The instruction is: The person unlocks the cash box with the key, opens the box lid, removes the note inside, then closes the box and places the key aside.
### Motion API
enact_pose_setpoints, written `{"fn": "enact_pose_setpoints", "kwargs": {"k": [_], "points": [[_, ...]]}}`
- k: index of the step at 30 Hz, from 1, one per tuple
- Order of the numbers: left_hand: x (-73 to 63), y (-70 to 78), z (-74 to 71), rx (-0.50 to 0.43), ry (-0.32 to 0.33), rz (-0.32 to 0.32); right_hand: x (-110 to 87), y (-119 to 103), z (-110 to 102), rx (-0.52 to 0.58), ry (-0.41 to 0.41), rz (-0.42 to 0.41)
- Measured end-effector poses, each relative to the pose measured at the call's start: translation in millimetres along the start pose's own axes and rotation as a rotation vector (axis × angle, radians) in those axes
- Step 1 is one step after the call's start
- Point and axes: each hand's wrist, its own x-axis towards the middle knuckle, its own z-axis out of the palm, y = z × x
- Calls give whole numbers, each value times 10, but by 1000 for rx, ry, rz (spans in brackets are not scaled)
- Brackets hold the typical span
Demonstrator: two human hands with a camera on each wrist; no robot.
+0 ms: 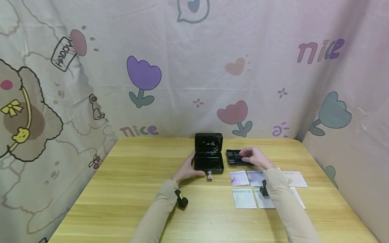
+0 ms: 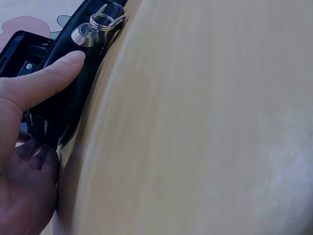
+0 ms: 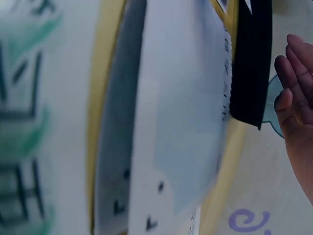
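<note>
A black metal cash box [image 1: 209,171] stands on the table with its lid [image 1: 208,142] raised. My left hand [image 1: 187,168] holds its front left corner, the thumb [image 2: 51,81] along the front and the other fingers at the side. From the front lock [image 2: 85,35] hangs a key with a metal ring [image 2: 101,22]. To the right of the box lies a black compartment tray [image 1: 233,161]. My right hand [image 1: 254,157] is over the tray's right part, fingers loosely bent and nothing visible in them. In the right wrist view, the fingers appear apart from the tray [image 3: 250,68].
Several printed paper notes [image 1: 244,199] lie in two rows at the right, partly under my right forearm [image 1: 282,195]. The wooden table [image 1: 136,168] extends left of the box. A patterned curtain [image 1: 182,67] hangs behind the table and along its sides.
</note>
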Motion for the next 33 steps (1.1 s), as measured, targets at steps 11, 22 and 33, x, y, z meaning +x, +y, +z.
{"fn": "enact_pose_setpoints", "kwargs": {"k": [11,22,33], "points": [[0,-3,-4,-9,0,-4,75,33,112,11,-6,-4],[6,-20,8,-12,-4,-2,79,7,139,23,-33,8],[7,-34,22,-15,10,19,123,-2,176,-5,-42,84]]}}
